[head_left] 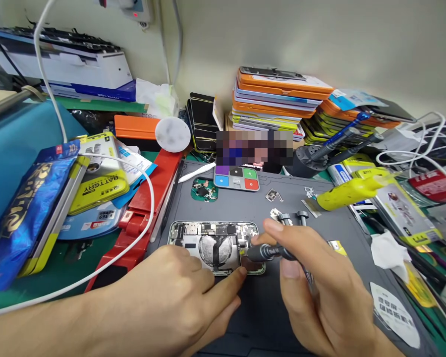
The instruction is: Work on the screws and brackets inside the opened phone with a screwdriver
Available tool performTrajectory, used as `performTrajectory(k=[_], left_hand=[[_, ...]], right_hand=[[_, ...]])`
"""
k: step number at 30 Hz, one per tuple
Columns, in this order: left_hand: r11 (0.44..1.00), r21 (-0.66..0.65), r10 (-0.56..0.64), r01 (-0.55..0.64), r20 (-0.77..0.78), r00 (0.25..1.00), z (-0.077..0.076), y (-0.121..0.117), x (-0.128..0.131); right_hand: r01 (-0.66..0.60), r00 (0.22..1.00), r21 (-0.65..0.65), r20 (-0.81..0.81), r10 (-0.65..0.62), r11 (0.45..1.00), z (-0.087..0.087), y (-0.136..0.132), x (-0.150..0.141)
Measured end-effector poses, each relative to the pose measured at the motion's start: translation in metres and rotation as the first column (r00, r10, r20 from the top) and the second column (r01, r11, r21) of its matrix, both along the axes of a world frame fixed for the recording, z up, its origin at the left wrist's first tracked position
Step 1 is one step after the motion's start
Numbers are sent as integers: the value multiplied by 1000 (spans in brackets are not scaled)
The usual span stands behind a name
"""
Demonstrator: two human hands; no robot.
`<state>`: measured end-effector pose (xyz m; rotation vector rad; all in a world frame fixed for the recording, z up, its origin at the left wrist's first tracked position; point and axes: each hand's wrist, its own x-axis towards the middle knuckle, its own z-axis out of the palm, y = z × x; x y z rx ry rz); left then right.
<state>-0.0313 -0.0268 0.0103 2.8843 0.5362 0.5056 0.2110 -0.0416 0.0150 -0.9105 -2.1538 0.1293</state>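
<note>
An opened phone [226,270] lies on the dark grey mat, its circuit boards and a round silver coil [214,249] exposed. My left hand [174,292] holds it steady from the near left side, with the index fingertip pressed at its lower edge. In my right hand [319,277] is a dark grey screwdriver [262,252], gripped between thumb and fingers. Its tip end points left into the phone's right part; the exact contact is hard to see. Two more round-capped tools [302,216] stick up behind the right fingers, their lower parts hidden by the hand.
Behind the phone are a small green circuit board [204,190], a coloured-square pad [236,181] and loose metal parts [273,195]. A yellow bottle [349,192] and a tool holder [306,161] stand right. Leftward lie a red clamp-like stand [141,208], a white cable [153,198] and packets.
</note>
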Motion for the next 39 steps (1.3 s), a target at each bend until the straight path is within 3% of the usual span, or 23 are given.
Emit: performTrajectory(k=[13, 21, 28, 39], left_hand=[[998, 59, 3, 0, -36, 999, 3, -3, 1], [997, 73, -22, 15, 99, 995, 8, -2, 7], [996, 76, 29, -37, 108, 994, 3, -2, 5], [991, 94, 97, -96, -3, 995, -8, 0, 5]], right_hand=[[44, 999, 88, 25, -47, 995, -3, 4, -4], [36, 998, 98, 39, -40, 995, -4, 3, -4], [15, 1000, 59, 13, -16, 998, -3, 5, -2], [-38, 999, -12, 1, 38, 999, -4, 4, 0]])
